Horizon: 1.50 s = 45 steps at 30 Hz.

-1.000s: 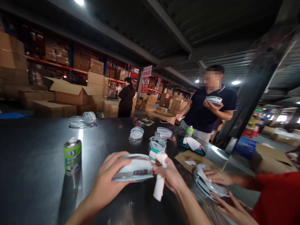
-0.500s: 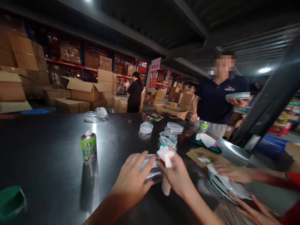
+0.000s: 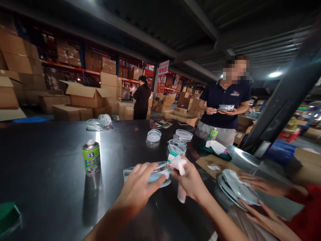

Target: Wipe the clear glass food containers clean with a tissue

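Clear container (image 3: 155, 176), bluish sheen: left hand (image 3: 139, 184) gripping its left side, right hand (image 3: 190, 179) just right, clutching white cloth (image 3: 179, 164)!

Stacked cardboard boxes (image 3: 86, 95) and tall loaded racks (image 3: 75, 70) mark this as a warehouse.

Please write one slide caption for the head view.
Left hand at a clear dish, right hand holding a white wipe.

Left hand (image 3: 137, 187) arched, thumb apart from fingers (image 3: 147, 166) (right hand (image 3: 189, 179) curled).
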{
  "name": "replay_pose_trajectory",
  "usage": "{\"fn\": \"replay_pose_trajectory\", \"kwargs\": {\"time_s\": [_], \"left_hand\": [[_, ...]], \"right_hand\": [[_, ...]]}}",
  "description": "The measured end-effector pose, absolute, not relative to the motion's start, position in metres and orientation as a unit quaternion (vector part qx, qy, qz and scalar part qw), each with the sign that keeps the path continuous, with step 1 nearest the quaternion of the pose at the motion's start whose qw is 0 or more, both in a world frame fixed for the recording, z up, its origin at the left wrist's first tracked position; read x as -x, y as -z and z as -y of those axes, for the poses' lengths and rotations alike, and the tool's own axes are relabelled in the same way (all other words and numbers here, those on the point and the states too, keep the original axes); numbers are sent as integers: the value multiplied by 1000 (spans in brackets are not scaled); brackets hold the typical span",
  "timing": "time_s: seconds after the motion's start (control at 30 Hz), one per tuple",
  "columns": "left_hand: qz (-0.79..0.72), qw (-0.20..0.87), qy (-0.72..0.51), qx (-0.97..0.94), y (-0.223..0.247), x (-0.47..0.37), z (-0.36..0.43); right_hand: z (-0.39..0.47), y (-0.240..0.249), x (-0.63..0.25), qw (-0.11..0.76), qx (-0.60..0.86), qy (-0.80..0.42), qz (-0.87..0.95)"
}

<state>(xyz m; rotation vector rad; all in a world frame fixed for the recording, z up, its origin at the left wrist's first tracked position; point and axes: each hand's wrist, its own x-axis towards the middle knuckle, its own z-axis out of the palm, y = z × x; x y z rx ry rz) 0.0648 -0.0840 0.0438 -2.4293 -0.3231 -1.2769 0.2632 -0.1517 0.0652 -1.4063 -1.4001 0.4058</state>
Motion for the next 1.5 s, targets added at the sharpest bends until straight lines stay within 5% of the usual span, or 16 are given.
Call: {"fn": "replay_pose_trajectory", "kwargs": {"time_s": [0.43,0.83,1.17,1.33,1.5], "left_hand": [[198,27,395,897,-27,-72,88],[167,155,443,867,-23,-73,82],[199,-179,547,793,-24,-60,67],[176,-424,578,675,-29,-51,56],[128,-517,598,598,-34,-48,49]], "right_hand": [[157,-79,-229,533,555,-213,602],[159,-77,-245,515,578,-204,599],[168,-88,-253,687,540,-232,426],[174,-67,-267,664,590,-174,425],[173,-57,-263,676,563,-179,440]]}}
